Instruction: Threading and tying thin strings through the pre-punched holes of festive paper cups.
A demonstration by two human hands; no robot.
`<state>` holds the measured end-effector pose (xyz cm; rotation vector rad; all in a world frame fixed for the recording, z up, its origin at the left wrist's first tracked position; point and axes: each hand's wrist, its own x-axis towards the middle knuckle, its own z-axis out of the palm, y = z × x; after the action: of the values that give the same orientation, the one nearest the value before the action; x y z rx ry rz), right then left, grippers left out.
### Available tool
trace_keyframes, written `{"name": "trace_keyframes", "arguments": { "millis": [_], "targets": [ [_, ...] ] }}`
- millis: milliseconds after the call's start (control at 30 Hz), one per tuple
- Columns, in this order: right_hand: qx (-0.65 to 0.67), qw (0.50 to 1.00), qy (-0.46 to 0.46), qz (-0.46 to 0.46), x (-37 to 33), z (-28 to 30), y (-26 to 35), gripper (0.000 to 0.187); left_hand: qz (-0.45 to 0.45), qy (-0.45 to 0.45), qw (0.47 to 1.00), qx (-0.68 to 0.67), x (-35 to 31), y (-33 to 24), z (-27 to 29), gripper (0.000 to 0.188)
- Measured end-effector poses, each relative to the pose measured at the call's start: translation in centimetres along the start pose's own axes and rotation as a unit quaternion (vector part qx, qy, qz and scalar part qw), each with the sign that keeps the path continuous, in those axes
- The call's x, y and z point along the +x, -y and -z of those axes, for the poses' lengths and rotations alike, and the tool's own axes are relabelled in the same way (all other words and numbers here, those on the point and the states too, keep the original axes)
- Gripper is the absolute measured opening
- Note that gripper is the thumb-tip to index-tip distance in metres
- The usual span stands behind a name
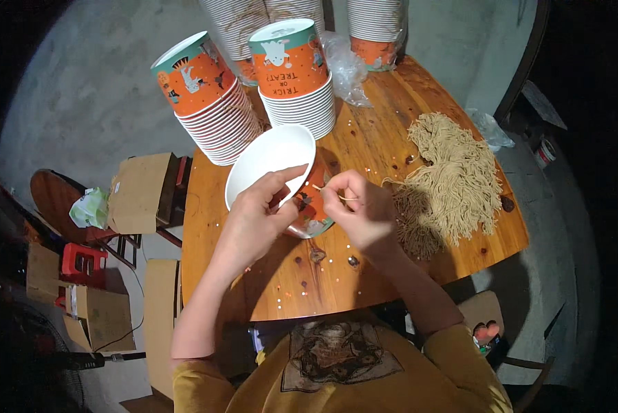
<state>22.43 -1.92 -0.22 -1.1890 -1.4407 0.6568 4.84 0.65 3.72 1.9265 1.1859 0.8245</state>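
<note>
A paper bucket [267, 160], white inside and orange with printed figures outside, lies tilted on the wooden table in front of me. My left hand [257, 215] grips its rim, fingers inside and thumb outside. Close by its outer wall, my right hand [358, 212] pinches a thin beige cord [350, 199]. A short whitish end of the cord shows at the wall, near my right fingertips; whether it passes through a hole is too small to tell. To the right lies a heap of beige cords [463, 182], partly in my arm's shadow.
Two upside-down bucket stacks [216, 124] [298, 110] stand behind the held bucket. More wrapped stacks [376, 27] and clear plastic [347, 69] are at the back. Small white bits dot the wooden table [322, 282]. Cardboard boxes [140, 193] and a red stool [83, 263] stand at left.
</note>
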Motion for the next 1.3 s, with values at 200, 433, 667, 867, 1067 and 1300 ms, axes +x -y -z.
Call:
{"name": "trace_keyframes", "arguments": {
  "millis": [200, 433, 667, 867, 1067, 1300],
  "targets": [
    [-0.052, 0.998, 0.013, -0.011, 0.1, -0.3, 0.1, 0.014, 0.011, 0.01, 1.0, 0.008, -0.2, -0.3, 0.1, 0.044],
    [-0.047, 0.999, 0.007, -0.022, 0.3, -0.4, 0.3, 0.014, 0.007, 0.012, 1.0, 0.004, -0.2, -0.1, -0.2, 0.047],
    [-0.043, 0.998, 0.019, -0.046, 0.4, -0.2, 0.6, 0.014, 0.02, 0.034, 0.999, 0.016, -0.3, -0.9, -0.3, 0.051],
    [-0.032, 0.994, 0.047, -0.09, 0.4, 0.1, 0.7, 0.013, 0.005, 0.055, 0.997, 0.045, -0.2, -1.3, -0.5, 0.046],
    [-0.068, 0.997, 0.027, 0.005, -0.6, 0.8, -1.4, 0.012, 0.083, 0.209, 0.969, -0.1, 1.8, -0.1, -0.4, 0.032],
    [-0.026, 1.0, 0.009, 0.006, -1.2, 0.6, -4.0, 0.008, 0.086, 0.238, 0.967, 0.01, 3.7, 0.0, -1.8, 0.015]
  ]
}}
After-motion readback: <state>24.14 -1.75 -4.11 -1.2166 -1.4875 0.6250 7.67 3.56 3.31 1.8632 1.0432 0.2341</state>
